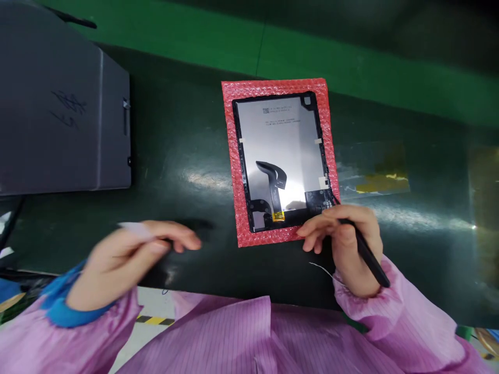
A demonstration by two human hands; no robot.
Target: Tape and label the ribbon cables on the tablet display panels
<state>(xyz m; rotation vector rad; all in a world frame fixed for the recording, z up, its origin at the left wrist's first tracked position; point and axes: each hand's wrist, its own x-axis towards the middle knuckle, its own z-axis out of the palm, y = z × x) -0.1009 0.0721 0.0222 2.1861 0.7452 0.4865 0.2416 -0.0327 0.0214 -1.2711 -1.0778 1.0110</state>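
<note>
Presenting at the left one grey case, bearing one latch on the right side and dark handwriting on top; hiding any contents from view. Carrying near the middle of the dark green bench one red bubble wrap, lying flat beneath one panel; showing a red margin along all four sides of the panel and standing well apart from the case. Enclosing a silvery back within a black rim on the panel. Counting there one black cable, folded over at the upper end; one amber tape at the cable's lower end; and at least three pale tabs, one at the left edge, the others at the right.

Gripping one black tool in the right hand, with fingers bent about the shaft; pointing toward the panel's lower right corner, without showing clearly any contact. Curling the left hand loosely, left of the wrap and apart from it; leaving unclear any hold between thumb and fingers. Showing across that hand one blurred whitish strip. Wearing one blue band at the left wrist and two pink sleeves.
</note>
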